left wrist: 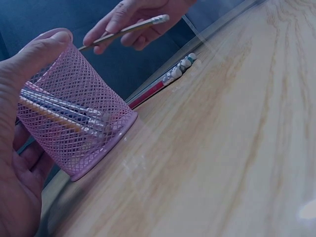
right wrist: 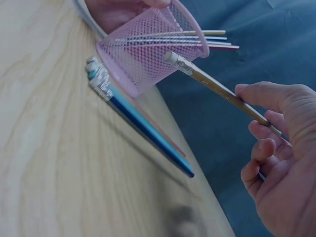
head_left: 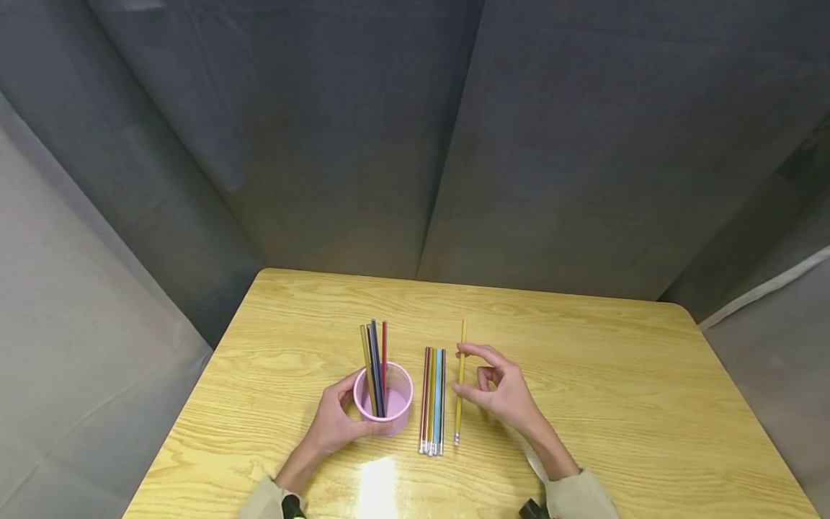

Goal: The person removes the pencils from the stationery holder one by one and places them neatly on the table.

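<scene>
My left hand (head_left: pixel 336 419) grips a pink mesh pencil cup (left wrist: pixel 94 84), thumb on the near side near its rim and fingers round the far side. Several pencils (head_left: pixel 375 367) stand in the cup, leaning, yellow, dark blue and red among them. My right hand (head_left: pixel 502 386) pinches a yellow pencil (right wrist: pixel 217 89) between thumb and fingers. In the right wrist view that pencil is raised off the table, its white eraser end toward the cup. Between the hands lies a row of pencils (head_left: pixel 433 404), side by side, in red, yellow, light blue and dark colours, erasers toward me.
The wooden table (head_left: pixel 616 389) extends to both sides of the hands. Grey curtains (head_left: pixel 337 144) hang behind its far edge and along the sides. A bright glare patch (head_left: pixel 377 486) shows on the tabletop in front of the cup.
</scene>
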`<state>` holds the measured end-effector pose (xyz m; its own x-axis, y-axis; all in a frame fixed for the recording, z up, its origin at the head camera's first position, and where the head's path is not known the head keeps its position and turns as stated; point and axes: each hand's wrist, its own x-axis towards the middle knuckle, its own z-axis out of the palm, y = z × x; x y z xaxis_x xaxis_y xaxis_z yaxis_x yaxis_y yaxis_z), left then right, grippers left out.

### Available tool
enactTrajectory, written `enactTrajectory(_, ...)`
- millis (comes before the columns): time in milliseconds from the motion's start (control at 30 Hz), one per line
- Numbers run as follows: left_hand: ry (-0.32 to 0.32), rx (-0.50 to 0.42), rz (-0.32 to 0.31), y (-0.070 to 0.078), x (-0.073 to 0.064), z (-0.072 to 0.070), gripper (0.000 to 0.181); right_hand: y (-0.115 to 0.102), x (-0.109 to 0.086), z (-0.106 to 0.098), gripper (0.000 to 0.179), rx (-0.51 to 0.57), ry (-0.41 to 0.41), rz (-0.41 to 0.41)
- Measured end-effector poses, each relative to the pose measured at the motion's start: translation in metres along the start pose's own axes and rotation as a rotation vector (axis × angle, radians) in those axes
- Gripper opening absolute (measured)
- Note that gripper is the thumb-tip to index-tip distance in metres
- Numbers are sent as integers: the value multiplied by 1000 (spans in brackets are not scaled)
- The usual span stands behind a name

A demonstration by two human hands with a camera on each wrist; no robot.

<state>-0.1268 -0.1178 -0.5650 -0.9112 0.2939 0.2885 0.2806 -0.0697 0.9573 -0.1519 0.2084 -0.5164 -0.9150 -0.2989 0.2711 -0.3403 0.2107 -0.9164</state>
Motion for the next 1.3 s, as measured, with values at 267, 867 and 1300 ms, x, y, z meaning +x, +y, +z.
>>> enactTrajectory(267, 4, 14, 9, 0, 0, 0, 90, 15, -6, 1, 66, -27, -35, 82)
enactTrajectory(867, -8, -10, 0, -1, 0, -1, 91, 28, -9, 6, 77, -275, -110, 51)
enactTrajectory(1300, -9, 3, 20, -2, 0, -2, 90, 26, -8, 7, 72, -355, -166, 96)
